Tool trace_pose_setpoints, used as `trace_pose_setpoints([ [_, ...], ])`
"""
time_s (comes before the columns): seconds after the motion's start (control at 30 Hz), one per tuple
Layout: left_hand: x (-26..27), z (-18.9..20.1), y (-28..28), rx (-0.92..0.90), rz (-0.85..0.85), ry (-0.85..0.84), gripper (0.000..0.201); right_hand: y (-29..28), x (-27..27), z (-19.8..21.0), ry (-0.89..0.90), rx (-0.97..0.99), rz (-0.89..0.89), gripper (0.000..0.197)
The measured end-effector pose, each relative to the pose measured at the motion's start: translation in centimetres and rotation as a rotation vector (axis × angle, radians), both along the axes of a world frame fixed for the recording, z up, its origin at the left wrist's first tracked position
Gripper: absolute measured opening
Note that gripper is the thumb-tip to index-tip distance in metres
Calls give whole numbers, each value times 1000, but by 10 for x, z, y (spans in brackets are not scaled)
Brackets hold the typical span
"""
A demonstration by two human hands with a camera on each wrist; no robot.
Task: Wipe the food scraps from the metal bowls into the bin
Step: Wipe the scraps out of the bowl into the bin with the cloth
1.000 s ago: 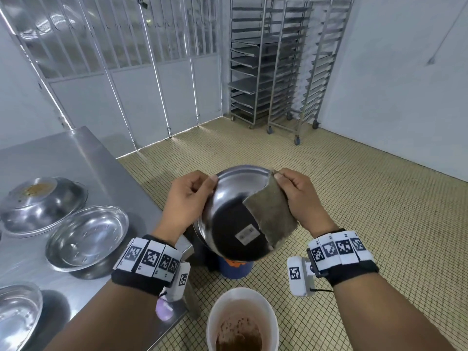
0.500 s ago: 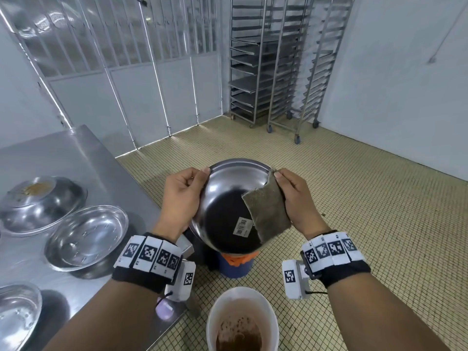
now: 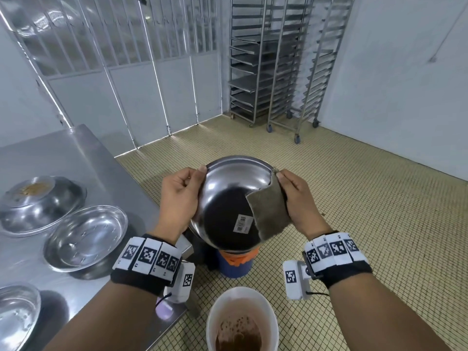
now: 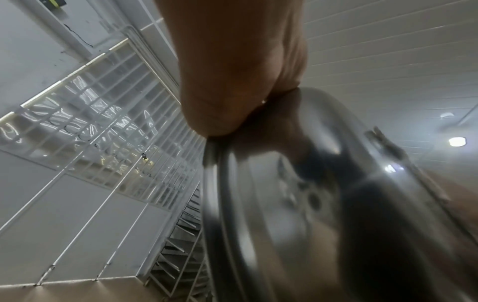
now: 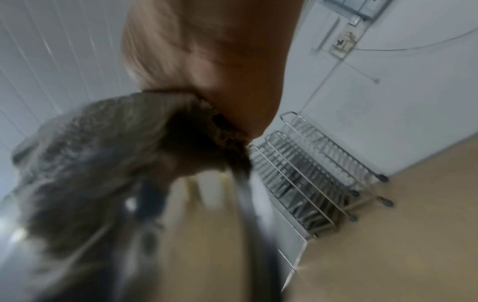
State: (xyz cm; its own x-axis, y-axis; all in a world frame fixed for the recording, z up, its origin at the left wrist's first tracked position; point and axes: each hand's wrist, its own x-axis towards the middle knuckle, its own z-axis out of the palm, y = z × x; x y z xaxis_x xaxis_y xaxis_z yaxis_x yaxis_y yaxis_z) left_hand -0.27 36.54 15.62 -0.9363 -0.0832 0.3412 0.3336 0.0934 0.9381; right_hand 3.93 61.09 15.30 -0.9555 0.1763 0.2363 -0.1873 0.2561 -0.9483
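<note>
I hold a metal bowl (image 3: 225, 198) tilted on edge, its underside with a barcode sticker facing me, above the floor. My left hand (image 3: 181, 198) grips the bowl's left rim (image 4: 232, 155), thumb on the outside. My right hand (image 3: 295, 198) pinches a grey-brown cloth (image 3: 268, 214) against the bowl's right rim; the cloth (image 5: 108, 155) drapes over the bowl's back. The bowl's inside is hidden from me. A white bin (image 3: 241, 320) holding brown scraps stands on the floor below and nearer to me.
A steel table (image 3: 83, 158) at left carries an upturned bowl with brown residue (image 3: 38, 203) and two upright bowls (image 3: 86, 236) (image 3: 15, 317). A blue bucket with an orange liner (image 3: 236, 262) sits under the held bowl. Wheeled tray racks (image 3: 278, 59) stand at the back.
Both hands have lifted the bowl slightly and tipped it more upright. The cloth stays pinched at the right rim.
</note>
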Motion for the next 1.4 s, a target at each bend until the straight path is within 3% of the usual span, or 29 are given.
trace_pose_setpoints([
  [0.17,7,3,10,-105,-45,41,33,0,-17,27,127,298,97,32],
  [0.37,-3,-4,2,179,28,-47,35,3,-6,-3,29,-120,3,35],
  [0.47,-1,-8,2,88,7,-33,39,6,-6,-5,24,-155,-27,33],
  [0.53,1,-2,1,-96,-40,21,40,9,-7,4,69,-83,-24,31],
  [0.63,3,10,0,-300,-168,59,36,9,-9,16,122,208,62,32],
  [0.7,5,14,2,-349,-233,74,37,4,-8,23,134,358,113,34],
  [0.8,6,13,5,-290,-191,79,35,-3,-8,30,163,404,136,33],
  [0.9,2,11,1,-116,-89,16,34,-3,-5,18,172,205,71,35],
  [1.03,-3,5,-7,37,-20,-35,40,-2,2,-11,23,-133,-2,38],
  [1.1,-1,1,-6,1,-37,-12,41,-1,1,-8,29,-79,-11,33],
  [1.27,9,3,3,-171,-91,72,40,-5,-12,28,149,405,120,32],
  [1.33,10,4,3,-163,-81,65,38,-6,-11,31,170,417,133,31],
  [1.4,7,3,-1,-98,-55,33,37,-4,-7,20,153,258,81,33],
])
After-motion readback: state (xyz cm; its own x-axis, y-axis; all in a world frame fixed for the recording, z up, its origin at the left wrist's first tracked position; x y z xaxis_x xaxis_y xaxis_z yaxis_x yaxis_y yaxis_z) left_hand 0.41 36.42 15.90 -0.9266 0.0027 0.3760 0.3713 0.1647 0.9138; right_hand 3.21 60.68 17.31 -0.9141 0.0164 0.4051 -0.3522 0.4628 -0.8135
